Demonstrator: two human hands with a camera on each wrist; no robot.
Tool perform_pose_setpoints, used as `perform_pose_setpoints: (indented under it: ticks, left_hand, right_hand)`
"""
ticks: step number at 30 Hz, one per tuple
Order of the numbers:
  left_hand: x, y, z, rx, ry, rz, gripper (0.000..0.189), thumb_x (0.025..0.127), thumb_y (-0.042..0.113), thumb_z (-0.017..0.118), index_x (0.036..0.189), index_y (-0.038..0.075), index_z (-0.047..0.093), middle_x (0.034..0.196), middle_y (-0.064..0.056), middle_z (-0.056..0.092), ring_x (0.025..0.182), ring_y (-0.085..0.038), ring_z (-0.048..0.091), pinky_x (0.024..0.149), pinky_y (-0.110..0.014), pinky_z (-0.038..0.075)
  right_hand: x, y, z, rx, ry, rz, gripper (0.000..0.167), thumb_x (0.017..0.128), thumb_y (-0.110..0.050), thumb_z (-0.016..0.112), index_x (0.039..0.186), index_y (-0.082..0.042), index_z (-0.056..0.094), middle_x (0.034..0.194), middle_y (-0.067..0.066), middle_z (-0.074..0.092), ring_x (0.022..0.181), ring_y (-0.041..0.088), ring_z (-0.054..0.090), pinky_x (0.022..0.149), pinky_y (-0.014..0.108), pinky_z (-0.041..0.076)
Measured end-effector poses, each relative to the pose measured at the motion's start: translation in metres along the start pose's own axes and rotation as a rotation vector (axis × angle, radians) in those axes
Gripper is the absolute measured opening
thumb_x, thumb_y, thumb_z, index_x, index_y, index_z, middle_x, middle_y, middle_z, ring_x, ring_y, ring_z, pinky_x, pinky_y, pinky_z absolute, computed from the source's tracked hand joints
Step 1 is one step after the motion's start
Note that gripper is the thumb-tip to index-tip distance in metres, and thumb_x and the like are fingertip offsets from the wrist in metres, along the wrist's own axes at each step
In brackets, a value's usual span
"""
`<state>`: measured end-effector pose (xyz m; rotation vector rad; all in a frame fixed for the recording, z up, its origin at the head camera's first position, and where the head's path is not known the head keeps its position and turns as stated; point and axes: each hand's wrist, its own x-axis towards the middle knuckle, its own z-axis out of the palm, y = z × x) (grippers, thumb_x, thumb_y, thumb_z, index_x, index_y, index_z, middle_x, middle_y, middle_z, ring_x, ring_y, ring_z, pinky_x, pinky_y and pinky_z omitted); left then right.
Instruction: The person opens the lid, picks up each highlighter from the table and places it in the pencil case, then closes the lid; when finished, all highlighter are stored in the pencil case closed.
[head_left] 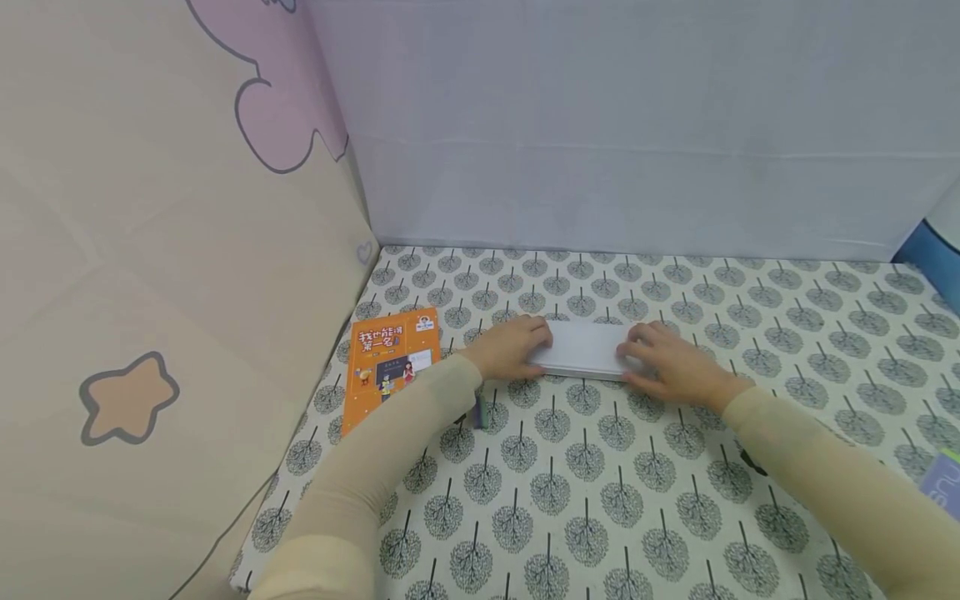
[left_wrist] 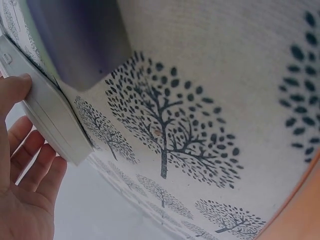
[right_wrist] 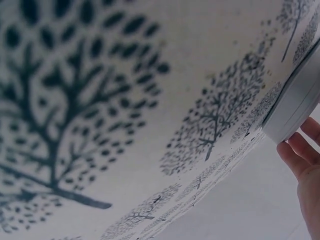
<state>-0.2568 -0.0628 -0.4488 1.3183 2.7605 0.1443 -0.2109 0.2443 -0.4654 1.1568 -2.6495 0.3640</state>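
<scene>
A slim white box (head_left: 583,348) lies on the patterned cloth with a hand at each end. My left hand (head_left: 512,348) grips its left end, thumb along the near side and fingers at the far part. From the left wrist view, the thumb presses the edge of the box (left_wrist: 50,110) while the other fingers of that hand (left_wrist: 30,170) curve round its end. At the right end my right hand (head_left: 671,364) holds the box, thumb low at the near corner. The right wrist view shows fingertips of this hand (right_wrist: 305,155) against the box's side (right_wrist: 295,100).
An orange book (head_left: 390,354) lies left, partly under the left forearm. A small dark blue and green item (head_left: 481,411) sits near the left wrist. A purple item (head_left: 942,483) shows at the right edge. Behind the tree-print cloth (head_left: 585,500) rises a pale wall (head_left: 637,125).
</scene>
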Motion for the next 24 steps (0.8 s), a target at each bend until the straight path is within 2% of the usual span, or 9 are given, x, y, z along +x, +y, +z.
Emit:
perform_pose_setpoints:
  ticks: [8,17,21,24]
  left_hand:
    - [0.0008,-0.0001,0.0025,-0.005,0.003,-0.010,0.047,0.086,0.042,0.069,0.124,0.017,0.057,0.131,0.003,0.054,0.120,-0.013,0.051,0.109,-0.028,0.041]
    - [-0.0002,0.0024,-0.0002,-0.056,0.014,-0.041,0.048,0.084,0.044,0.070,0.122,0.018,0.058,0.129,0.004,0.055,0.120,-0.012,0.050,0.109,-0.027,0.041]
    - [-0.0001,0.0028,-0.0015,-0.098,0.022,-0.100,0.061,0.081,0.051,0.072,0.129,0.018,0.054,0.136,0.001,0.051,0.125,-0.014,0.048,0.111,-0.029,0.039]
    - [0.0013,0.0007,-0.0027,-0.077,0.037,-0.155,0.079,0.076,0.064,0.068,0.138,0.019,0.048,0.145,-0.001,0.046,0.132,-0.017,0.044,0.113,-0.033,0.038]
  right_hand:
    - [-0.0003,0.0002,0.0007,0.005,-0.015,0.016,0.034,0.085,-0.034,0.070,0.113,-0.015,0.065,0.111,0.007,0.058,0.102,0.024,0.052,0.086,0.046,0.053]
    - [-0.0010,0.0017,0.0018,0.005,0.011,0.017,0.035,0.084,-0.034,0.071,0.112,-0.014,0.064,0.112,0.009,0.059,0.104,0.026,0.053,0.087,0.048,0.053]
    - [0.0003,0.0022,0.0006,-0.027,0.000,0.077,0.046,0.085,-0.042,0.069,0.120,-0.014,0.061,0.119,0.013,0.058,0.111,0.032,0.053,0.095,0.054,0.047]
    - [0.0025,0.0029,-0.0026,-0.081,-0.029,0.162,0.057,0.086,-0.050,0.065,0.130,-0.016,0.056,0.130,0.017,0.053,0.119,0.038,0.048,0.103,0.060,0.039]
